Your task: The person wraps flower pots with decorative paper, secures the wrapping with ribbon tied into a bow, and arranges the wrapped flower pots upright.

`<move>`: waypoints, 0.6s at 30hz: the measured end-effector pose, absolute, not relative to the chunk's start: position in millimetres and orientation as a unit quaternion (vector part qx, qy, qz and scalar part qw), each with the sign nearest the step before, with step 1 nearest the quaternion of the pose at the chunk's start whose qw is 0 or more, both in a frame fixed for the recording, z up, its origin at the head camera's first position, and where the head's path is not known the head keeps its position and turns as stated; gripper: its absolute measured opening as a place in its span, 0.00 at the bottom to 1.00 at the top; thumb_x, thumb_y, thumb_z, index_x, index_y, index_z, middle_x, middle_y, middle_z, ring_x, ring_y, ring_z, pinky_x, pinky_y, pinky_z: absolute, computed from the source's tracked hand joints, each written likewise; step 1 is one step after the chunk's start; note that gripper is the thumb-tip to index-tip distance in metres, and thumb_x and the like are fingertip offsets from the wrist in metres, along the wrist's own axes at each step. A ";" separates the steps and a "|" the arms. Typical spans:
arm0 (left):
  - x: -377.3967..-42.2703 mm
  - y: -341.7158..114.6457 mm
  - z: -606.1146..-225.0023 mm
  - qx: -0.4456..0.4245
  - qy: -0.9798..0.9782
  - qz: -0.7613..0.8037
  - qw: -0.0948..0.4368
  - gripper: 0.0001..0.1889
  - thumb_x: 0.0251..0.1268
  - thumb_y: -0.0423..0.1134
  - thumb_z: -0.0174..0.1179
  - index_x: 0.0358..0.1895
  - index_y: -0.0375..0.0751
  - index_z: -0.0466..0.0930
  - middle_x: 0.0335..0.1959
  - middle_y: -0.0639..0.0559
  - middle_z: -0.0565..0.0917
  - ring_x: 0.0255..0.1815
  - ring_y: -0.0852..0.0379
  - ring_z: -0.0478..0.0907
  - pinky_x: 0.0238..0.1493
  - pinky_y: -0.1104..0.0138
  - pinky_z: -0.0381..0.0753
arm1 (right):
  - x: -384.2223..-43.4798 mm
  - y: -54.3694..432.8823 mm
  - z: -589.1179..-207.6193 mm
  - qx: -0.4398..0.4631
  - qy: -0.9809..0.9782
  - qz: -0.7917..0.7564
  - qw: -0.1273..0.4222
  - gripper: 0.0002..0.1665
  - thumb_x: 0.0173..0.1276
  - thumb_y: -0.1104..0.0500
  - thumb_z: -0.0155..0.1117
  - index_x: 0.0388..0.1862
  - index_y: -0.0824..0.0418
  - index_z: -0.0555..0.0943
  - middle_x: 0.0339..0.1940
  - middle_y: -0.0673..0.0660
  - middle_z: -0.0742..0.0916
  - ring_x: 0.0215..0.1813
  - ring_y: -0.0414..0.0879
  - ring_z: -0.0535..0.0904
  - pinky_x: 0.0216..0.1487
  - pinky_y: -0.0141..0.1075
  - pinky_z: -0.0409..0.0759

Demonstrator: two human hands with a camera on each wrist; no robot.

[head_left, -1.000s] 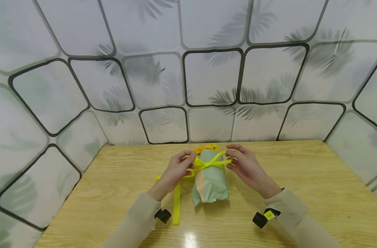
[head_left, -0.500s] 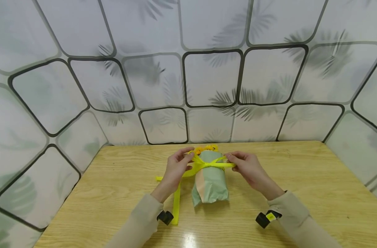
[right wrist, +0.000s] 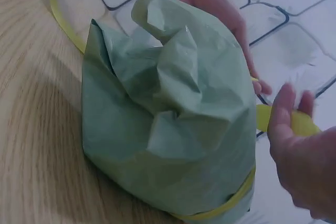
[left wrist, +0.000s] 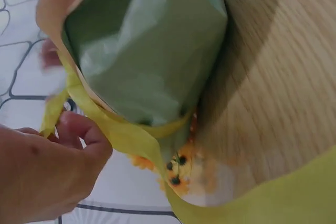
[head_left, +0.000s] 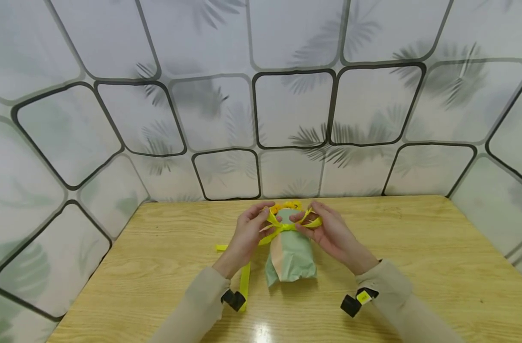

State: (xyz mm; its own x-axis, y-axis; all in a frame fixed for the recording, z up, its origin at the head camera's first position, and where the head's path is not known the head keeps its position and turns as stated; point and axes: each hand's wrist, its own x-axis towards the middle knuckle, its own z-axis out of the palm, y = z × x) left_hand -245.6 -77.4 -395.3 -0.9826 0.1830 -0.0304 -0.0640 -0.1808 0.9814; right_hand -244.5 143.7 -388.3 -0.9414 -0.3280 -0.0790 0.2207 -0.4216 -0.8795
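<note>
A bouquet wrapped in pale green paper [head_left: 298,259] lies on the table, its orange and yellow flowers [head_left: 291,205] pointing away from me. Around its upper part runs a yellow ribbon [head_left: 289,227], knotted at the front. My left hand [head_left: 248,232] pinches a length of that ribbon left of the knot, thumb against fingers, as the left wrist view also shows. On the other side my right hand [head_left: 331,238] holds a bent, looped piece of ribbon, fingertips close to the knot. In the right wrist view the crumpled paper bottom [right wrist: 173,98] hides the knot.
A long ribbon tail [head_left: 245,286] trails on the wooden table [head_left: 158,286] left of the bouquet, partly under my left forearm. Behind the table stands a patterned wall covering [head_left: 292,109]. Each wrist carries a black camera [head_left: 351,305].
My right hand has moved left toward the knot, and the ribbon it drew out straight to the right is now bent into a loop. The left hand has barely shifted.
</note>
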 end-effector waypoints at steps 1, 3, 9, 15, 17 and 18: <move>-247.0 -78.3 -397.0 0.050 0.648 0.755 0.084 0.18 0.84 0.41 0.47 0.67 0.38 0.75 0.49 0.50 0.81 0.44 0.59 0.82 0.43 0.70 0.80 | -245.2 141.7 -389.2 -0.045 0.516 -0.840 0.162 0.17 0.87 0.49 0.39 0.43 0.58 0.71 0.35 0.52 0.84 0.46 0.43 0.85 0.51 0.33 0.85; -249.3 -80.3 -401.5 0.061 0.682 0.724 0.085 0.18 0.84 0.40 0.47 0.65 0.37 0.78 0.45 0.51 0.80 0.38 0.61 0.79 0.37 0.71 0.75 | -246.3 139.0 -391.9 -0.026 0.539 -0.828 0.154 0.15 0.87 0.51 0.38 0.44 0.58 0.67 0.29 0.51 0.77 0.41 0.42 0.83 0.48 0.32 0.84; -257.7 -82.9 -414.5 0.103 0.733 0.666 0.091 0.15 0.83 0.36 0.48 0.60 0.37 0.82 0.37 0.54 0.77 0.28 0.62 0.72 0.26 0.73 0.65 | -248.0 142.6 -398.2 0.004 0.592 -0.793 0.143 0.12 0.87 0.54 0.36 0.50 0.62 0.63 0.26 0.50 0.69 0.32 0.41 0.73 0.38 0.32 0.77; -262.9 -86.7 -413.8 0.134 0.750 0.636 0.124 0.16 0.84 0.39 0.47 0.59 0.39 0.82 0.30 0.54 0.76 0.26 0.60 0.66 0.24 0.73 0.62 | -246.2 144.3 -402.3 0.060 0.518 -0.841 0.143 0.08 0.87 0.56 0.36 0.51 0.59 0.62 0.24 0.48 0.69 0.29 0.39 0.68 0.34 0.31 0.73; -262.7 -86.4 -411.1 0.142 0.760 0.621 0.126 0.15 0.84 0.39 0.47 0.58 0.39 0.82 0.30 0.54 0.77 0.26 0.60 0.66 0.23 0.73 0.62 | -245.6 145.3 -402.6 0.070 0.498 -0.853 0.142 0.07 0.87 0.57 0.35 0.51 0.58 0.61 0.24 0.48 0.68 0.29 0.39 0.66 0.34 0.30 0.70; -262.5 -86.0 -410.0 0.144 0.765 0.615 0.124 0.15 0.84 0.38 0.47 0.58 0.39 0.83 0.30 0.53 0.77 0.26 0.60 0.66 0.23 0.73 0.62 | -245.4 145.9 -402.6 0.070 0.491 -0.856 0.143 0.07 0.87 0.57 0.34 0.51 0.57 0.61 0.23 0.48 0.68 0.28 0.38 0.65 0.34 0.30 0.70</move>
State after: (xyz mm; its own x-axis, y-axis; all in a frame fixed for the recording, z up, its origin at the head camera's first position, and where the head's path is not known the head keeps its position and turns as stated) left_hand -262.5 -86.0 -410.0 -0.9276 0.3733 -0.0118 0.0686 0.2014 0.9771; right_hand -245.4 145.9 -402.6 -0.9494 -0.1754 -0.2605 0.3134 -0.4765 -0.8214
